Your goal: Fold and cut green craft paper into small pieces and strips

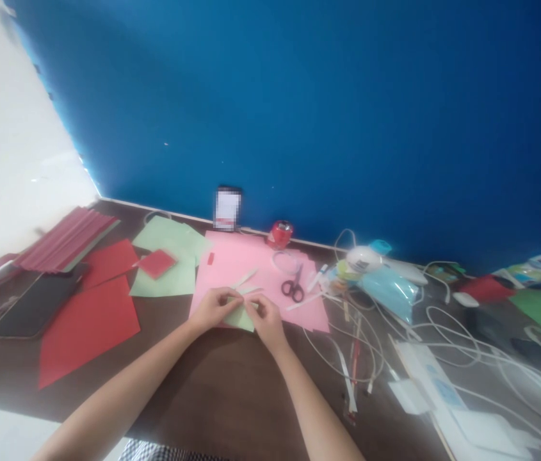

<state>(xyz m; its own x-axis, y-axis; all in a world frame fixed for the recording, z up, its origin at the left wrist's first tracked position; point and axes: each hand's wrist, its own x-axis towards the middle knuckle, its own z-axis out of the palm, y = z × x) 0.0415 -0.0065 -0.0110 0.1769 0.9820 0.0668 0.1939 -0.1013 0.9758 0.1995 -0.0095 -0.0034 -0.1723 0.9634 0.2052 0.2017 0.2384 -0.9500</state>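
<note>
Both my hands meet over the front edge of the pink paper [222, 262]. My left hand [215, 308] pinches a small light green piece of paper [242, 318] from the left. From the right, my right hand [264, 318] pinches the same piece, the fingertips of both hands almost touching at its top. Part of the green piece is hidden by my fingers. Narrow pale paper strips [246, 278] lie just beyond my fingertips. Black-handled scissors [293, 290] rest on the pink paper to the right of my right hand.
Red paper [95, 330], light green sheets [169, 240] and a dark phone [37, 304] lie on the left. A red round object [280, 235] and a propped screen [227, 208] stand by the blue wall. Cables and a white power strip [438, 384] crowd the right.
</note>
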